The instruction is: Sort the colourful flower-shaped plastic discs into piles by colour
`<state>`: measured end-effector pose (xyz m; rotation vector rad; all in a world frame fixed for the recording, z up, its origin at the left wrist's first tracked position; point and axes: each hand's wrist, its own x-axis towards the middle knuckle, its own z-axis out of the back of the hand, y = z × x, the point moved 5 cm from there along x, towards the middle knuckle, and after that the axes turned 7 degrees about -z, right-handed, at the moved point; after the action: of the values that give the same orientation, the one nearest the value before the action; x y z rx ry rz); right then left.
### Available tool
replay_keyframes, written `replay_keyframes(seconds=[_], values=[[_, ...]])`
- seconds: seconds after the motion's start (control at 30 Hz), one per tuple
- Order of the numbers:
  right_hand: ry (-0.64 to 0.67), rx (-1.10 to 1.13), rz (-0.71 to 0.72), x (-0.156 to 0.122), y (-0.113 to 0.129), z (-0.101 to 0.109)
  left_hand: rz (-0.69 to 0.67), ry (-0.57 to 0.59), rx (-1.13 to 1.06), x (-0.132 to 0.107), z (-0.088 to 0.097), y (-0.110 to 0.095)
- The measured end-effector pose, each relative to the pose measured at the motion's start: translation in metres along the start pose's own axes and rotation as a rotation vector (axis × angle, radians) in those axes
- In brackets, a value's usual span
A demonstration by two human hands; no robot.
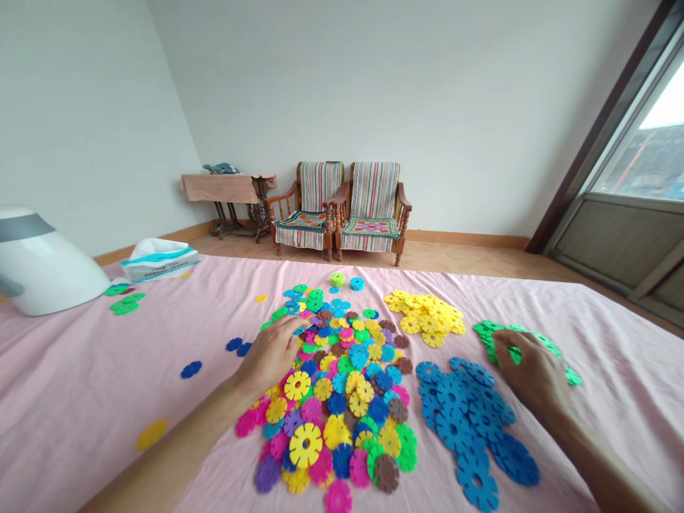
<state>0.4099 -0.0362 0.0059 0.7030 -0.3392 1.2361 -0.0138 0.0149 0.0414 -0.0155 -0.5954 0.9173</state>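
White appliance: at the far left edge of the pink cloth, well apart from both hands.
Tissue pack: just right of the appliance, with a few green discs in front of it.
Strays: we see blue discs and a yellow disc lying singly on the cloth, left of the left forearm.
Left hand: palm down on the upper left edge of the mixed heap. The fingers are curled and their tips touch the discs. We cannot tell whether the grip has closed on one.
Mixed heap: many colours, flat discs overlapping. It spreads to the right of the left hand and towards us, so this hand is far nearer to it than the right.
Small pieces: a green stack and a blue stack stand beyond the heap, side by side and apart from it.
Yellow heap: one colour, right of the mixed heap, with neither hand on it.
Blue heap: one colour, between the mixed heap and the right forearm, just left of the right hand.
Right hand: palm down on the green heap, fingers bent over it. Green shows under the fingers, but we cannot tell whether the grip holds a disc or only rests on it.
Green heap: a band running from far left to near right, mostly under and beyond the right hand.
Containers: only the tissue pack. All the discs lie loose on the cloth.
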Motion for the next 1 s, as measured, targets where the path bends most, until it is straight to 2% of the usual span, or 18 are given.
replay_keyframes(seconds=[0.17,0.33,0.43,0.53,0.67,0.83,0.9,1.0], values=[[0.024,0.002,-0.009,-0.001,0.001,-0.001,-0.005,0.1,0.085,-0.003,-0.007,0.002],[0.026,-0.004,0.002,-0.001,0.001,-0.001,-0.153,0.181,-0.125,-0.002,-0.018,-0.018],[0.028,-0.01,0.0,-0.001,0.0,-0.002,-0.137,0.103,-0.217,0.0,-0.015,-0.016],[0.032,-0.01,-0.004,-0.001,0.0,-0.004,-0.06,-0.012,-0.098,0.0,-0.012,0.0],[0.044,-0.005,-0.006,-0.001,-0.001,-0.005,-0.055,0.054,0.078,-0.005,-0.021,0.01],[0.05,-0.001,-0.008,-0.002,-0.002,-0.006,-0.147,0.142,-0.005,-0.005,-0.023,-0.007],[0.054,0.003,-0.005,-0.002,-0.003,-0.007,-0.166,0.116,-0.095,-0.003,-0.021,-0.012],[0.059,0.005,-0.003,-0.002,-0.003,-0.008,-0.124,0.018,-0.157,-0.001,-0.015,-0.006]])
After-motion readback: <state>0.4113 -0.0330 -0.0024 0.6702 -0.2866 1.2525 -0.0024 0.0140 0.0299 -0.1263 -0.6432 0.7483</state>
